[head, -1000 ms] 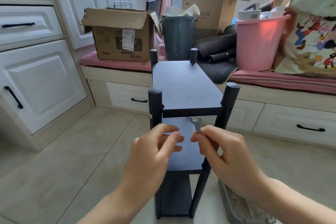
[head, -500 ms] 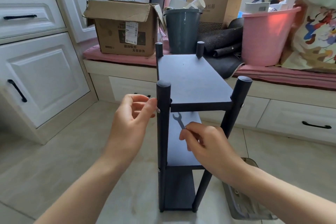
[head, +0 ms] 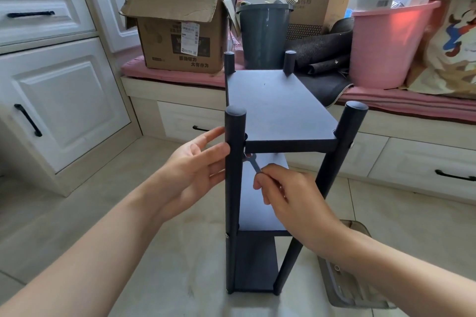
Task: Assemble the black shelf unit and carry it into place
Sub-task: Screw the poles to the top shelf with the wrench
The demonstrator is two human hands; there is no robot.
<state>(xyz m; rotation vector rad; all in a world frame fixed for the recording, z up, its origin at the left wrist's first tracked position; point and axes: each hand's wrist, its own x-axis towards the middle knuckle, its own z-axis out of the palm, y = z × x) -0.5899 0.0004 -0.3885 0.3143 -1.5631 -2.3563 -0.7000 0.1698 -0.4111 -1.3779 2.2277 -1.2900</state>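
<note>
Three boards on four round posts make up the black shelf unit (head: 278, 110), which stands upright on the tiled floor (head: 90, 213) just in front of the window seat (head: 177, 100), between the two forearms. It looks stiff and fairly light: thin dark boards, slim posts, a narrow tall frame that would likely tip sideways sooner than it would sag. The smooth posts could slip in a loose hold, so a sound way to carry it would be one hand on a post on each side, close under the top board, or both hands under that board's long edges. Joints not yet tightened might rack if it were lifted by one corner.

Both hands work at the near left corner. The left hand (head: 195, 175) is mostly spread, fingers straight, its fingertips pressing the outer face of the near left post (head: 233, 188) just below the top board; it steadies and grips nothing. The right hand (head: 291, 198) is curled, pinching the handle of a small flat wrench (head: 253, 163) between thumb and forefinger. The wrench head reaches up to the joint where that post meets the top board, seemingly on a fastener there, though the fitting itself is too small to make out.
</note>
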